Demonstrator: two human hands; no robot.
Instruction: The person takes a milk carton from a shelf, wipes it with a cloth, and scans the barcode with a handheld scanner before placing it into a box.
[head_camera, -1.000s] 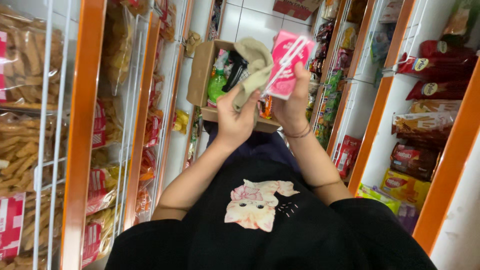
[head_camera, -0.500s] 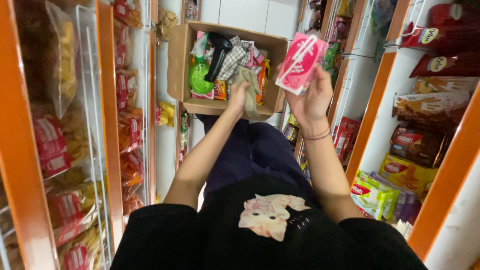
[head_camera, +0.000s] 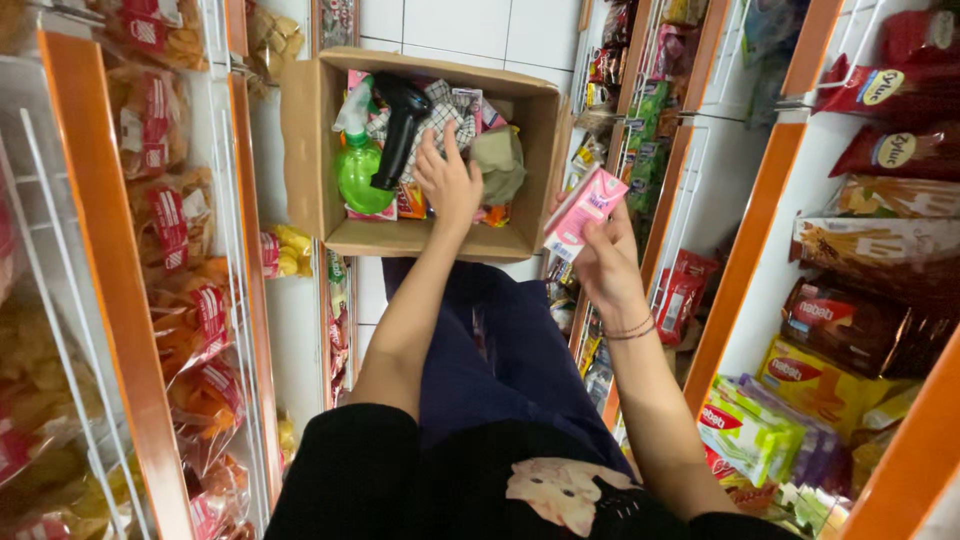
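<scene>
While the left hand (head_camera: 447, 180) rests spread inside the cardboard box (head_camera: 300, 140), the right hand (head_camera: 605, 262) pinches a flat pink packet (head_camera: 583, 212) just beside the box's corner.

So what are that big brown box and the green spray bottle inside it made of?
The box looks like plain matte cardboard: brown, with folded flaps. The spray bottle seems glossy translucent green plastic, judging by the highlight on it, with a paler trigger head.
</scene>
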